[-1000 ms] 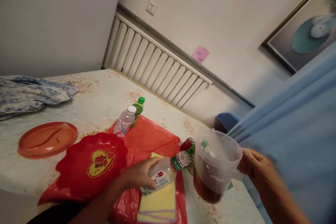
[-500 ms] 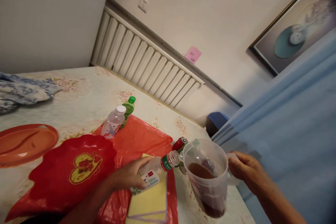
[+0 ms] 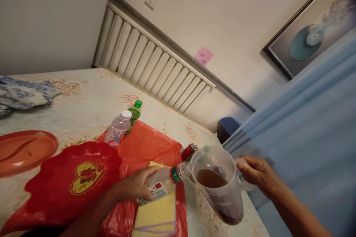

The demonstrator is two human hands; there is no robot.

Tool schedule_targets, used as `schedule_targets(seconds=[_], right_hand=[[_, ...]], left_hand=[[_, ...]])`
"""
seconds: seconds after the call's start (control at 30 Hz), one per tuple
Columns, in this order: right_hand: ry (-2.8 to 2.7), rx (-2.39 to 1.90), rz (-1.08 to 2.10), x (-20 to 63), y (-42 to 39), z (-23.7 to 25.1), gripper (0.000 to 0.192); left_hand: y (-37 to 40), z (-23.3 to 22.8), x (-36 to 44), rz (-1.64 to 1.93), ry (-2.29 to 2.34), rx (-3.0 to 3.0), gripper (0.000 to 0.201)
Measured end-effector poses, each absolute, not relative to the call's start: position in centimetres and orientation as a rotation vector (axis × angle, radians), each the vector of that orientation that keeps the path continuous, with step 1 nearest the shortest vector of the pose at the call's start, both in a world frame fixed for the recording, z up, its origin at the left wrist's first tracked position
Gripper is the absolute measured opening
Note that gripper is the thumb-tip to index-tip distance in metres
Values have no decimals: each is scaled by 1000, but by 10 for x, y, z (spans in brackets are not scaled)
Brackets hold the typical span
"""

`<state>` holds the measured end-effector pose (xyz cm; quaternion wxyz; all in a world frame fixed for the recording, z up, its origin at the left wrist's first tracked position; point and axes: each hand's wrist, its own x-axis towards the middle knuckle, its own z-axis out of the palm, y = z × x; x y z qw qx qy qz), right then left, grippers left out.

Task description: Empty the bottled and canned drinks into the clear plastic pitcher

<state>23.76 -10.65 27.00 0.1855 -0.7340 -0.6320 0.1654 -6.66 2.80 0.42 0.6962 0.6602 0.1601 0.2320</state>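
My left hand (image 3: 133, 187) grips a clear plastic bottle (image 3: 164, 183) with a green neck band, tilted so its open mouth touches the rim of a clear plastic pitcher (image 3: 219, 185). The pitcher holds brown liquid in its lower part. My right hand (image 3: 257, 176) is closed around the pitcher's handle at the right. Both are low over the floral tablecloth (image 3: 91, 100), near the table's right edge.
A folded yellow cloth (image 3: 157, 216) lies on a red plastic bag (image 3: 150, 148) under the bottle. A red heart-patterned dish (image 3: 69, 181), an orange tray (image 3: 22, 150), a white-capped bottle (image 3: 118, 129), a green-capped bottle (image 3: 133, 113) and a red can (image 3: 189, 150) are on the table.
The pitcher has come down from a tilted, raised position to upright and lower. The bottle's mouth now meets its rim. The view has shifted slightly right.
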Motion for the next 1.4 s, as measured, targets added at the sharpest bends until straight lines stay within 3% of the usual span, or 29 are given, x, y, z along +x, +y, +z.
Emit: schedule_targets(seconds=[0.37, 1.4], right_hand=[[-1926, -2092, 307, 220, -103, 285, 57], [-2008, -2095, 308, 218, -98, 295, 58]], left_hand=[[28, 6, -66, 525, 385, 1459, 79], [30, -1, -64, 520, 456, 1564, 81]])
